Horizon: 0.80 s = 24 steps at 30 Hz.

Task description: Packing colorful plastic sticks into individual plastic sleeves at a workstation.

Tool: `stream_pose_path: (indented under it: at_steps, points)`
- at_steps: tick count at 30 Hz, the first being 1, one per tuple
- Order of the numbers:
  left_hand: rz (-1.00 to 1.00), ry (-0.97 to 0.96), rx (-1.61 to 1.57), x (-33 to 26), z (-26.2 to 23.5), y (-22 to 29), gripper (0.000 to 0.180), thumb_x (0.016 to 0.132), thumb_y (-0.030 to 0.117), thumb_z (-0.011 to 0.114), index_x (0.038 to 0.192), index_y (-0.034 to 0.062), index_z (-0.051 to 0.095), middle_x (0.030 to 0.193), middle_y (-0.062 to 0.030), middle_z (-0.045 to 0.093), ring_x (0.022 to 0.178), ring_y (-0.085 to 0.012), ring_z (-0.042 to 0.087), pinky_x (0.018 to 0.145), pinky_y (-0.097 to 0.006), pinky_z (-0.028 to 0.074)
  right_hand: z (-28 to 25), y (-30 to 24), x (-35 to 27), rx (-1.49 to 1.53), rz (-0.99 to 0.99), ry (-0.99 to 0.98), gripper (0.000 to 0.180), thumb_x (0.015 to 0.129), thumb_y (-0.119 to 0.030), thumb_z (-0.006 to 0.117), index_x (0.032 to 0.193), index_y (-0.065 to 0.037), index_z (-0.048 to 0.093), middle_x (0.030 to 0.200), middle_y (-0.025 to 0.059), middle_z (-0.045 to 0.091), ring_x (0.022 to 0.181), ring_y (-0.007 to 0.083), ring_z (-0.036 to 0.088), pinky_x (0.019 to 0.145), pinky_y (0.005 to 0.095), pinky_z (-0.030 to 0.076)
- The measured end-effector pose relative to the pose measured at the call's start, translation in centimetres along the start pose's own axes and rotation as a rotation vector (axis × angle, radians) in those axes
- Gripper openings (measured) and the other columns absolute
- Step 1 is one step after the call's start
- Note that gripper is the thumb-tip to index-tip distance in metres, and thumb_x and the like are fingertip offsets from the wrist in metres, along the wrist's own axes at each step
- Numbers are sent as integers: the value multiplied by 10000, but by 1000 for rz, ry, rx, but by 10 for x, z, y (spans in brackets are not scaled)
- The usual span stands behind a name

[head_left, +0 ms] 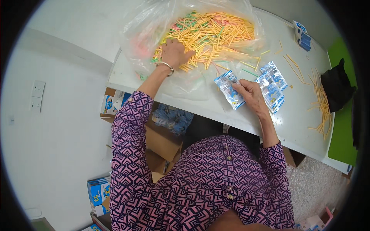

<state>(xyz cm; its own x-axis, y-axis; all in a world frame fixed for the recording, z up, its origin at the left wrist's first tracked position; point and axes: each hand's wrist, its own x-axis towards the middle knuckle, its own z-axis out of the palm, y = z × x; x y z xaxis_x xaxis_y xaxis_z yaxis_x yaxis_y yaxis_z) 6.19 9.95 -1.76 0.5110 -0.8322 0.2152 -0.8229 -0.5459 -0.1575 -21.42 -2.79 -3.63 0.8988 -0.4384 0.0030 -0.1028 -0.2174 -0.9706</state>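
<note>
Our left hand (pixel 175 53) spreads over the straw pile (pixel 210 34); just beside that pile, our right hand (pixel 250 94) pinches a blue-and-white packet (pixel 229 90).

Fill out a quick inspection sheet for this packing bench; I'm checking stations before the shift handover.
Surface: white table, curved front edge, mostly covered.
Job's things: clear plastic bag spread open with a heap of yellow, green and pink sticks; blue-and-white packets near the front edge.
Clutter: loose yellow sticks at the right; black cloth; small blue boxes at the far edge.
Grippers: left hand resting in the stick heap; right hand pinching one packet.
Cables: nothing seen.
Surroundings: cardboard boxes under the table; wall sockets on the left.
</note>
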Motion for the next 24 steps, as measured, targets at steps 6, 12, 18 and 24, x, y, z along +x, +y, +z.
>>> stream_pose_path:
  at_steps: [6, 12, 18, 24]
  points:
    - [-116, -187, -33, 7, 13, 2, 492, 763, 432, 538, 934, -17, 644, 1102, -166, 539, 1037, -335, 463, 876, -486, 350, -1, 0, 1, -1, -7, 14, 308, 857, -186, 600, 641, 3, 488, 555, -47, 350, 558, 45, 305, 474, 253, 249]
    - [-186, -134, -5, 8, 24, 10, 484, 765, 380, 519, 1004, -30, 611, 1108, -176, 527, 1057, -328, 449, 883, -506, 328, -1, 3, 2, -33, -12, 10, 315, 878, -213, 582, 635, -28, 507, 568, -74, 368, 552, 24, 308, 477, 235, 238]
    - [-103, -253, -5, 5, 11, 11, 442, 769, 333, 523, 1023, -20, 600, 1143, -152, 525, 1091, -313, 432, 889, -535, 296, -3, 7, 3, -35, -24, 28, 357, 881, -222, 580, 604, -49, 436, 568, -74, 332, 558, 28, 285, 475, 241, 221]
    - [-49, -321, 174, 11, 11, 17, 323, 800, 230, 504, 1035, 50, 633, 1109, -113, 562, 1089, -288, 432, 912, -566, 242, -2, 7, 4, -44, -59, 33, 369, 883, -233, 578, 594, -77, 410, 568, -74, 317, 560, 29, 275, 473, 245, 214]
